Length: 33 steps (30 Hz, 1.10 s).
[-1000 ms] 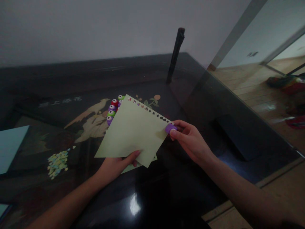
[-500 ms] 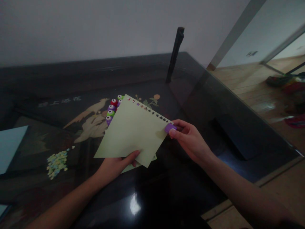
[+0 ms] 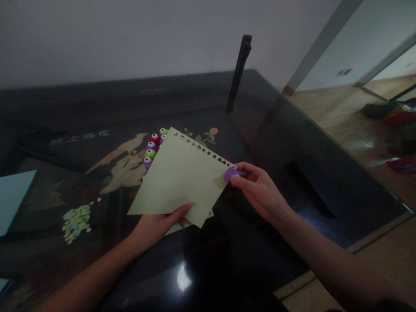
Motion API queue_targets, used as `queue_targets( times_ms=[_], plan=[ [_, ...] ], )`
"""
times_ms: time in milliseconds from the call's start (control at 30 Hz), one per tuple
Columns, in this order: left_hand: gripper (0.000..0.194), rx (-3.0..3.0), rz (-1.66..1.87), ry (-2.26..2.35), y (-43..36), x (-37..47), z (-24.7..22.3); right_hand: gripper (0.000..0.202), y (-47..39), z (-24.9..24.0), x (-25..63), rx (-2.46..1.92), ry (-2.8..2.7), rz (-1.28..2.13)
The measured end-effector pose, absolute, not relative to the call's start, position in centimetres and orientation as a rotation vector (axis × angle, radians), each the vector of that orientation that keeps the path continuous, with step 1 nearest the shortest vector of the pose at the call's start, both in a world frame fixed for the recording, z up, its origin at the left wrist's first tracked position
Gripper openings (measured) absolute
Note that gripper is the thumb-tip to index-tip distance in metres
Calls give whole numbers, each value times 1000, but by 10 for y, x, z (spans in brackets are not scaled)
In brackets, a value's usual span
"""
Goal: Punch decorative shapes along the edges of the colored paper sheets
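A pale green sheet of paper is held up over the dark table, with a row of small punched shapes along its upper right edge. My left hand grips its lower edge, thumb on top and fingers beneath. Pinched in my right hand is a purple paper punch, which sits on the sheet's right corner. Another green sheet shows partly below. Several red, green and purple punches stand behind the paper's left side, partly hidden by it.
Small paper cut-outs lie piled at the left. Beyond them is a light blue sheet. A dark upright post rises near the table's back edge. A dark flat object lies at the right.
The view has shifted very slightly. Both hands, the sheet and the purple punch keep nearly the same positions.
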State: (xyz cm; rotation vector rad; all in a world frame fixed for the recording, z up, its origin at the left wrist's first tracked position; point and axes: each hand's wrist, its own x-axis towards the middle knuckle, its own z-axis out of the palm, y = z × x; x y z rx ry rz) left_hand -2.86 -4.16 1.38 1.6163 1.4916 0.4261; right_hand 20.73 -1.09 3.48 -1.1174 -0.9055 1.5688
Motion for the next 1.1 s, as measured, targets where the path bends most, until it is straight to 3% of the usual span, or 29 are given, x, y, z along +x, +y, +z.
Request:
queue_targets(
  times_ms=[1100],
  plan=[
    [44,1585,426,1466,-42,-29,11,21,-11,35,208,-1122,-915,1575]
  ],
)
